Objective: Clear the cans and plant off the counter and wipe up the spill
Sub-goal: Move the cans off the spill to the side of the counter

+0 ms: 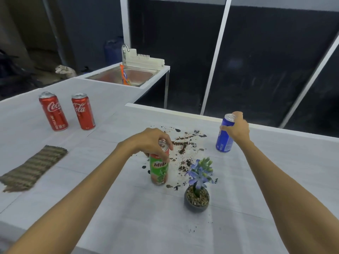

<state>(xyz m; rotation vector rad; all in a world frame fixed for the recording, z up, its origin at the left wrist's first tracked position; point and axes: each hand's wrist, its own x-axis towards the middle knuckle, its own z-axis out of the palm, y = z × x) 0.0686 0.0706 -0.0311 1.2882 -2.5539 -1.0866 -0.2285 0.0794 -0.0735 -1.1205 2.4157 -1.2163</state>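
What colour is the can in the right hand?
Blue, with a silver top; the can shows in the head view.

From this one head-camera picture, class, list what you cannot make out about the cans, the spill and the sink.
- Green can: top of label, covered by the left hand.
- Blue can: brand, turned away and partly under the right hand.
- Whether either can is lifted or standing: unclear.
- Spill: what the dark crumbs are, too small.
- Orange packet in the sink: print blurred.
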